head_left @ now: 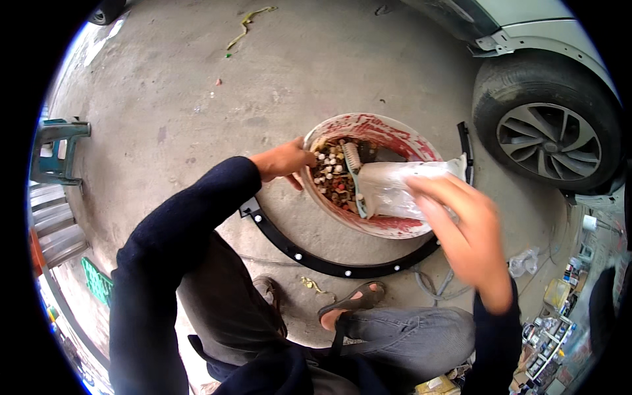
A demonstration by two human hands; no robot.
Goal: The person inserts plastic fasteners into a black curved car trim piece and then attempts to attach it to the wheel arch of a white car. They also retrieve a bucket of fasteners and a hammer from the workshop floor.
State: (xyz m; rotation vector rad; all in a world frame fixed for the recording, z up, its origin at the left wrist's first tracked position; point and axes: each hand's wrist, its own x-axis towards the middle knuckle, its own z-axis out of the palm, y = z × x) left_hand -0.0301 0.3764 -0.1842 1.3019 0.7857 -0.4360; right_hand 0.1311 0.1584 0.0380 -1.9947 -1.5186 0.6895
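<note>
My left hand point(288, 162) grips the left rim of a round white bucket point(401, 138) smeared with red inside. White and coloured small plastic clips point(329, 164) lie heaped in it. Among them leans a brush point(353, 158) with a pale blue-green handle. A clear plastic bag point(388, 187) rests across the bucket's right side, its end reaching over the rim. Over the bag hovers my right hand point(464, 230), fingers pointing at it. Motion smears them, so whether they touch or pinch anything is unclear. A curved black trim strip point(322, 262) with white clips lies between the bucket and my feet.
At the right stands a pale car's wheel point(550, 125). A green stool point(59, 151) is on the far left. Boxes and small bottles crowd a low rack point(550, 345) at the lower right. A grey hose point(434, 289) and crumpled clear plastic point(523, 261) lie on the concrete.
</note>
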